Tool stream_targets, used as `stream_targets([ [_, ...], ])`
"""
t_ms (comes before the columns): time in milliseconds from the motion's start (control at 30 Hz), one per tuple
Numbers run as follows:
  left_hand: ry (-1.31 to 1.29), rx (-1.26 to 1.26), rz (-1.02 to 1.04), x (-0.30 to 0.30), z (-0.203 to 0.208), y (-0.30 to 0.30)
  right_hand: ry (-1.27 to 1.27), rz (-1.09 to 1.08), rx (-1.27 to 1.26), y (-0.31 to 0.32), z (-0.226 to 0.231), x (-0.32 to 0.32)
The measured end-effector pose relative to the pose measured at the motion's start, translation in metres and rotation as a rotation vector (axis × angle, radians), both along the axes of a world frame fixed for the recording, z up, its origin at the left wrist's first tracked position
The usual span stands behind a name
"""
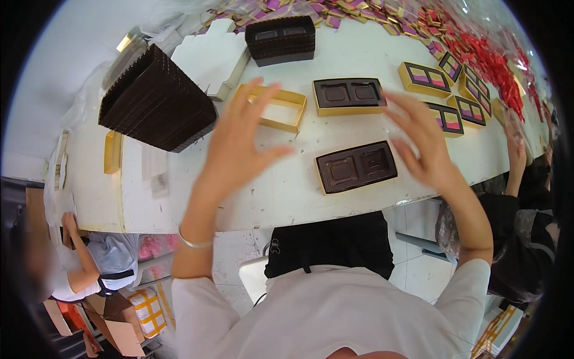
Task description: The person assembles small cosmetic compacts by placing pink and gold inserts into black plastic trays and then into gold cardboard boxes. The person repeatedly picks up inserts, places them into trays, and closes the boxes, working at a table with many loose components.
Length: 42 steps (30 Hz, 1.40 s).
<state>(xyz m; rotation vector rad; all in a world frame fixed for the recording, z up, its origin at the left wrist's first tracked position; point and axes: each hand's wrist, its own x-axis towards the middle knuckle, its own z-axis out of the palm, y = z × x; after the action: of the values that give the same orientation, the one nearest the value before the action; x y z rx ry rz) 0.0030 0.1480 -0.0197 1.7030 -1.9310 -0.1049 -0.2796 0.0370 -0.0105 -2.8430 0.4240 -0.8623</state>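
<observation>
My left hand (234,149) is raised with its fingers spread and nothing in them, beside the left end of an empty gold box frame (286,124). My right hand (429,149), slightly blurred, has its fingers apart near two gold boxes. The farther box (350,110) holds a dark brown plastic tray with two wells, and my fingertips are at its right end; whether they touch is unclear. A nearer box (357,167) with the same kind of tray sits slightly turned, left of my right thumb.
Tall stacks of brown trays, one large (158,99) and one smaller (281,42), stand behind. White card pieces (209,57) lie between them. At right are several filled boxes (426,79), red ribbons (487,57) and many small wrapped pieces (382,15). Other people work on both sides.
</observation>
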Motion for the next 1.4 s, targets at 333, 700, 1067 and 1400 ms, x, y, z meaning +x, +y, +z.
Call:
stream_targets([
  [333,-0.315,0.219,0.049,0.026,0.002,-0.034,0.158,-0.163,-0.139,-0.131,-0.019,0.170],
  [700,-0.294,0.126,0.004,0.005,0.008,0.024,-0.034,-0.193,0.029,-0.133,-0.018,0.161],
  [1067,-0.122,0.102,0.038,0.011,-0.015,0.026,-0.196,-0.102,-0.045,-0.134,-0.005,0.159],
  [1400,0.324,0.225,0.094,0.017,-0.026,0.034,-0.471,0.066,0.407,-0.078,0.036,0.143],
])
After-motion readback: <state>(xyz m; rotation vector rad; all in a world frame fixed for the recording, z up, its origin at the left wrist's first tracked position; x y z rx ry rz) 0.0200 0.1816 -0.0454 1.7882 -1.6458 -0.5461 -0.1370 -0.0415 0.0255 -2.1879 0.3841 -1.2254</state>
